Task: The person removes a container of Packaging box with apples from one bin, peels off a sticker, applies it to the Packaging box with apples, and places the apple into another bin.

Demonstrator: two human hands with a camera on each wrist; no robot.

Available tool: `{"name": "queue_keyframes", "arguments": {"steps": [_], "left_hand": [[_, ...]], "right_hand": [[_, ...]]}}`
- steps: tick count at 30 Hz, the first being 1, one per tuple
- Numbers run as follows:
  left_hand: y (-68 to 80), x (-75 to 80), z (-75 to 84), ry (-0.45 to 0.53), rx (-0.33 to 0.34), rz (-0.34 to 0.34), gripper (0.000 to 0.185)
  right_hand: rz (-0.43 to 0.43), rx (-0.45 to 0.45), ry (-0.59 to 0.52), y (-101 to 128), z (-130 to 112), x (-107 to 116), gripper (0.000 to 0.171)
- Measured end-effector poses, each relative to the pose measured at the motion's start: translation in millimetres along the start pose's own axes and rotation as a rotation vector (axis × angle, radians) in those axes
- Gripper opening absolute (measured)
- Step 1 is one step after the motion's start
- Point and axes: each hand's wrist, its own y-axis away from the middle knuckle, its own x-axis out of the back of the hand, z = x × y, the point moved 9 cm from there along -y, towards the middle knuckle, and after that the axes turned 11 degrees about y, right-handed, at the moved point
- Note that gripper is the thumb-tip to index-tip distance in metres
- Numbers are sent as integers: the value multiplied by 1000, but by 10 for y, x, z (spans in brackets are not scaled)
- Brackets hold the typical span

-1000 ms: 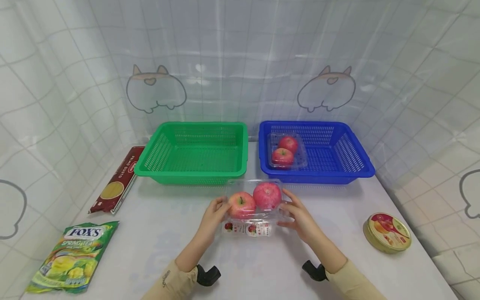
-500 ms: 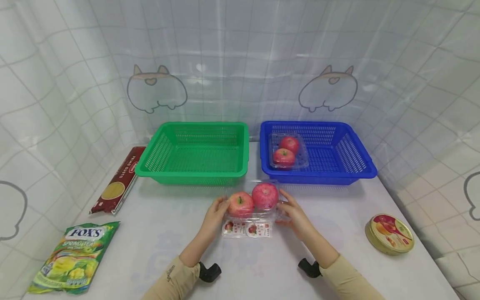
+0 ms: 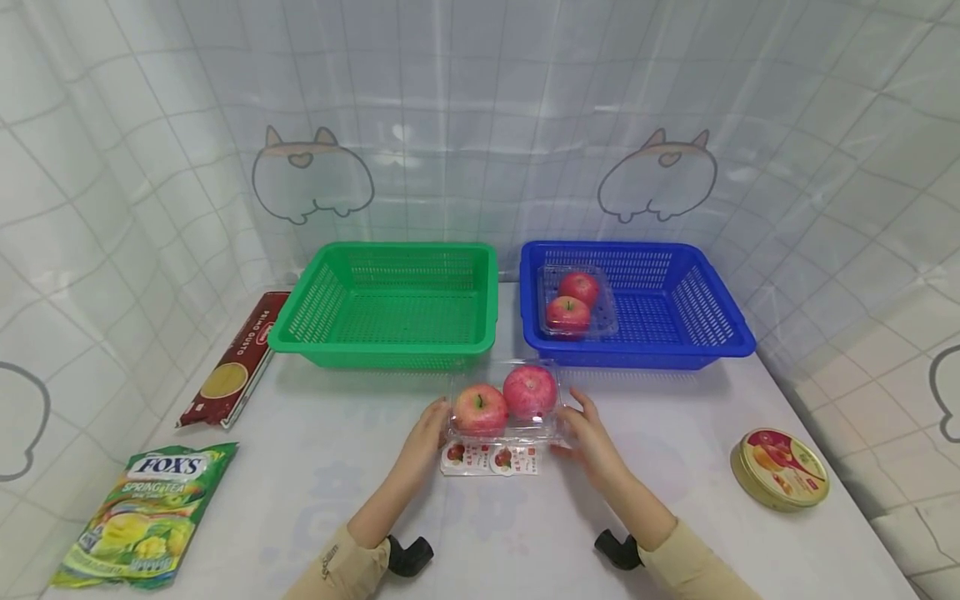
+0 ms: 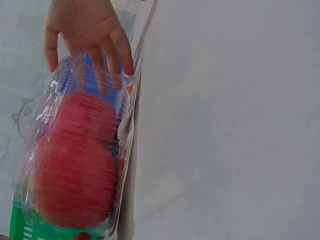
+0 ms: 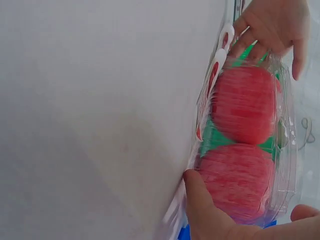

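Note:
A clear plastic clamshell box (image 3: 536,431) with two red apples inside rests on the white table, in front of the baskets. One apple (image 3: 480,411) is yellowish red; the other apple (image 3: 530,392) is pinker. Labels with apple pictures (image 3: 491,459) run along its near side. My left hand (image 3: 424,435) is at the left end of the box, fingertips right by the plastic. At the opposite end is my right hand (image 3: 590,435), its fingers spread. Both wrist views show the far hand with straight fingers, as with the left hand (image 5: 275,22) and the right hand (image 4: 87,30).
Behind stand a green basket (image 3: 382,360) and a blue basket (image 3: 622,357); the blue one holds another box of two apples (image 3: 576,304). At left lie a dark red pasta pack (image 3: 228,367) and a green FOX'S candy bag (image 3: 146,512). A round tin (image 3: 780,468) sits at right.
My fingers have loosened from the ends of the box, the left hand drawing slightly left. The box has settled a little to the left. Baskets and other goods stay put.

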Motion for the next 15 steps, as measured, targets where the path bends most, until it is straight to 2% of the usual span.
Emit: {"name": "queue_keyframes", "arguments": {"steps": [3,6,8,12,15], "left_hand": [[34,35,1,5,9,3,57],[61,86,12,-45,-1,23,47],[78,109,33,-158,-36,31,44],[118,88,95,-529,-131,33,40],[149,15,119,-761,-188,11,37]], "right_hand": [[-7,4,17,-150,206,49,61],[-7,8,42,-150,226,46,58],[-11,10,32,-76,143,25,57],[-5,38,35,191,-186,-33,62],[18,66,70,316,-360,-24,63]]}}
